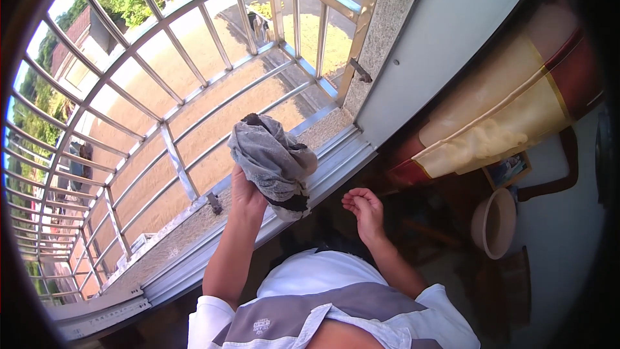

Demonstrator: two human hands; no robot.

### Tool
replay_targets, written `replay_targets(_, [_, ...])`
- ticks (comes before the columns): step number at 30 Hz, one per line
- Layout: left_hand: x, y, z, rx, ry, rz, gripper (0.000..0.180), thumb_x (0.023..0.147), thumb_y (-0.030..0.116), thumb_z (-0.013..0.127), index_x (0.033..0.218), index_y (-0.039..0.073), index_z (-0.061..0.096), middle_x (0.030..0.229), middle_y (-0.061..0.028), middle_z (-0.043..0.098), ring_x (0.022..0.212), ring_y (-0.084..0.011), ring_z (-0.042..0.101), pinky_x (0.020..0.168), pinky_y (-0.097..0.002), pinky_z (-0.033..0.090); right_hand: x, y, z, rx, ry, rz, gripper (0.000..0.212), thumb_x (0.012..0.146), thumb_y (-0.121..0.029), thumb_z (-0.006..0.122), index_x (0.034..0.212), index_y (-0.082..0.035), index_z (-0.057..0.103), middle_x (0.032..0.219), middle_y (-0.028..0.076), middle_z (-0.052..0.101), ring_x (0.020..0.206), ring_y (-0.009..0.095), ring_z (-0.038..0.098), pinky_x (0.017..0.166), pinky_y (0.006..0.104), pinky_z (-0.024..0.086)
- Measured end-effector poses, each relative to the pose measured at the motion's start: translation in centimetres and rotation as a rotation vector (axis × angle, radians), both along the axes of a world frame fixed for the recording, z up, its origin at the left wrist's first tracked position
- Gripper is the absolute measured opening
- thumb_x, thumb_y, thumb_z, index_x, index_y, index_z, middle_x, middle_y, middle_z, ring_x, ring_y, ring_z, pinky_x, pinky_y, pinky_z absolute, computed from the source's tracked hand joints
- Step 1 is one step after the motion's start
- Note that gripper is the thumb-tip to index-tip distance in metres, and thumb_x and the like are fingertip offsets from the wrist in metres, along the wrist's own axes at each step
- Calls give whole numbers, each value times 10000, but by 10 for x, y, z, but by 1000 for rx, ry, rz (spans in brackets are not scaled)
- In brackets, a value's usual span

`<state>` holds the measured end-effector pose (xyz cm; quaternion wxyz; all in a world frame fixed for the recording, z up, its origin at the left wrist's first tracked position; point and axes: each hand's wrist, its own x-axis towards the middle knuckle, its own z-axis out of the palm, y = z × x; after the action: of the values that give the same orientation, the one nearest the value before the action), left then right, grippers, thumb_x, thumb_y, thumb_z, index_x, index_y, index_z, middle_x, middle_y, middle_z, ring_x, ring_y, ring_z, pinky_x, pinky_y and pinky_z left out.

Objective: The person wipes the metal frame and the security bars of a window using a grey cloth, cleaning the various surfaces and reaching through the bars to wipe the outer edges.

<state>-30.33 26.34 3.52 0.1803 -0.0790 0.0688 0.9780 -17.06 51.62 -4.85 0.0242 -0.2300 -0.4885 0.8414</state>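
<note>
A crumpled grey rag (268, 158) with dark, dirty patches is bunched up above the window sill. My left hand (247, 190) grips it from below and behind, with most of the fingers hidden under the cloth. To the right of the rag, my right hand (364, 211) hangs apart from it, its fingers curled loosely and nothing visible in them. Beneath the rag runs the metal sliding track (336, 154) of the open window.
A metal bar cage (169, 148) encloses the outside of the window, with sandy ground below. At the right stand a white window panel (452, 19) and a gathered cream-and-red curtain (500, 119). A pale basin (496, 223) and a framed picture (509, 169) are farther right.
</note>
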Motion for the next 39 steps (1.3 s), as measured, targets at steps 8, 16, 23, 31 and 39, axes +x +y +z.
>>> replay_targets(8, [-40,-28,26,-238,-201,125,411,1121,280,412,1304,-23,620,1295,-205,678,1202,-336,649,1112,-523,495,-9,-7,1,-10,-5,15,159,1013,-40,538,1083,-14,679,1031,113,726,959,203,706,903,328,575])
replay_targets(16, [-7,-2,55,-422,-69,161,460,1122,302,383,1397,-16,571,1402,-187,629,1288,-347,605,1144,-512,466,-14,-14,29,249,244,123,158,1054,-60,542,1127,-10,672,1050,75,722,983,141,678,935,291,540])
replay_targets(23, [19,-4,24,-148,73,17,479,1111,298,388,1407,-38,560,1414,-203,622,1311,-366,588,1165,-515,437,-38,-52,72,299,365,245,332,1072,-126,573,1377,5,556,1234,95,673,1122,145,637,989,308,505])
replay_targets(31, [25,-28,9,-315,20,5,473,1118,327,391,1390,-14,574,1383,-172,639,1269,-317,614,1121,-482,481,-49,-52,73,309,231,452,255,1066,-189,625,1227,6,656,1028,19,700,941,73,627,865,234,497])
replay_targets(39, [51,-33,0,-1565,582,180,188,960,135,736,1104,14,731,1106,-91,698,1015,-182,657,876,-318,516,-52,-26,114,-213,437,-116,195,1063,-196,580,1115,-29,668,1083,93,722,986,170,686,895,324,533])
